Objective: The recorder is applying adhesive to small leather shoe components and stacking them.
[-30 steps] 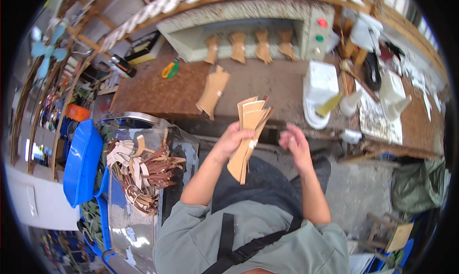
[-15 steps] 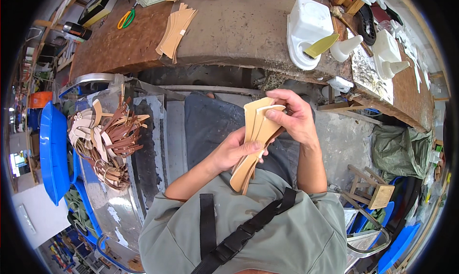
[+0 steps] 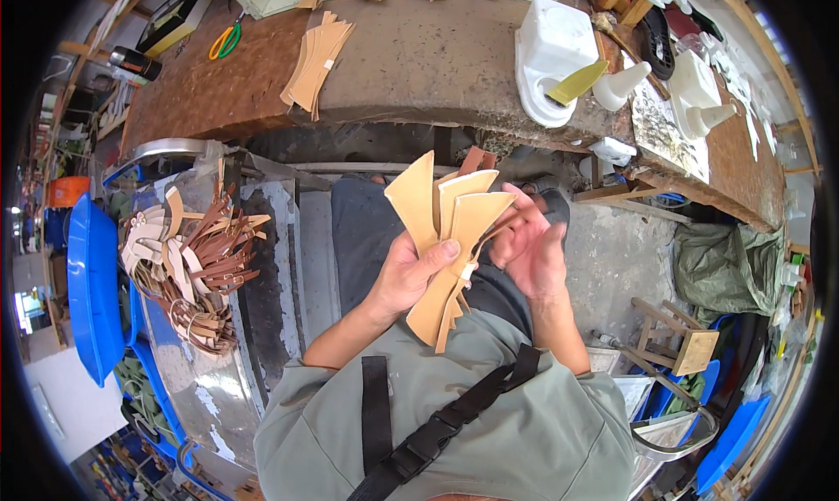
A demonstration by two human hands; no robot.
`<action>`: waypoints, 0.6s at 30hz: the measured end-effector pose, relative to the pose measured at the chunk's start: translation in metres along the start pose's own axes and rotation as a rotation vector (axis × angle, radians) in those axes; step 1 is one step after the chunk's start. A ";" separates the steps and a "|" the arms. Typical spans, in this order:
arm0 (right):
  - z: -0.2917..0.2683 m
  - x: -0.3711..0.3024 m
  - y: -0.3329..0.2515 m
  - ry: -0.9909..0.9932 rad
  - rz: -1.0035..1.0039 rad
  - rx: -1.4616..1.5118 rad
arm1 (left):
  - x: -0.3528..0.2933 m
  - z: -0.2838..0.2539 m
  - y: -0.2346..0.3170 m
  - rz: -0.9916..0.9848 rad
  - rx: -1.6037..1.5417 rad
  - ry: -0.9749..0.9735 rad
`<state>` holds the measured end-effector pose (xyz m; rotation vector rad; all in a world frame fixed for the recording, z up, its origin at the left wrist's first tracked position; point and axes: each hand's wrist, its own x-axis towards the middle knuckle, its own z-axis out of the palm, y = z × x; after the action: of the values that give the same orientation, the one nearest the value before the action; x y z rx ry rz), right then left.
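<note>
Tan, leather-like sheet is making up the bundle of fanned pieces [image 3: 451, 284], which is sitting off the near edge of the workbench [image 3: 419, 64], above the person's lap. Pale and brown pieces are spreading apart at its upper end, while a white band [image 3: 468, 272] is gathering its narrow waist. The left hand [image 3: 404, 275] is clasping that waist, thumb pressing across the front. The right hand [image 3: 535, 254] is standing beside the bundle's right side, palm showing, fingers loosely apart; whether the fingertips are touching the pieces, one cannot tell.

Judging by looks, the bundle is likely weighing little, each piece bending springily rather than flopping, and loose layers could be sliding over one another. Its banded waist is offering the surest hold; the flared ends seem likelier to be splaying.

Toward the left on the workbench, a second tan bundle [image 3: 320, 62] is lying, with scissors [image 3: 225, 42] farther left. Toward its right, a white container [image 3: 559, 42] is standing. Off the workbench's near edge, leftward, a heap of straps [image 3: 188, 265] is resting.
</note>
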<state>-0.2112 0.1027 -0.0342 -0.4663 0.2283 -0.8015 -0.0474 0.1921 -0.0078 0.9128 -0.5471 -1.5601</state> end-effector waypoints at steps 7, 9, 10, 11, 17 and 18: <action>0.008 -0.005 0.020 0.110 0.019 -0.416 | -0.002 -0.001 -0.006 0.008 0.159 -0.070; 0.024 -0.004 0.012 0.223 0.035 -0.533 | -0.007 0.001 -0.006 0.022 0.132 -0.086; 0.026 -0.005 0.012 0.222 0.039 -0.530 | -0.009 0.006 -0.005 0.020 0.133 -0.081; 0.028 -0.005 0.011 0.221 0.024 -0.534 | -0.010 0.016 -0.002 0.002 -0.105 0.015; 0.014 -0.013 0.021 0.189 -0.077 -0.479 | -0.013 -0.003 -0.010 -0.075 -0.106 0.050; 0.012 -0.013 0.023 0.144 -0.153 -0.477 | -0.013 -0.004 -0.013 -0.056 -0.032 0.059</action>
<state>-0.2017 0.1299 -0.0347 -0.8831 0.5283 -0.9337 -0.0515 0.2074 -0.0169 0.9535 -0.4572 -1.5827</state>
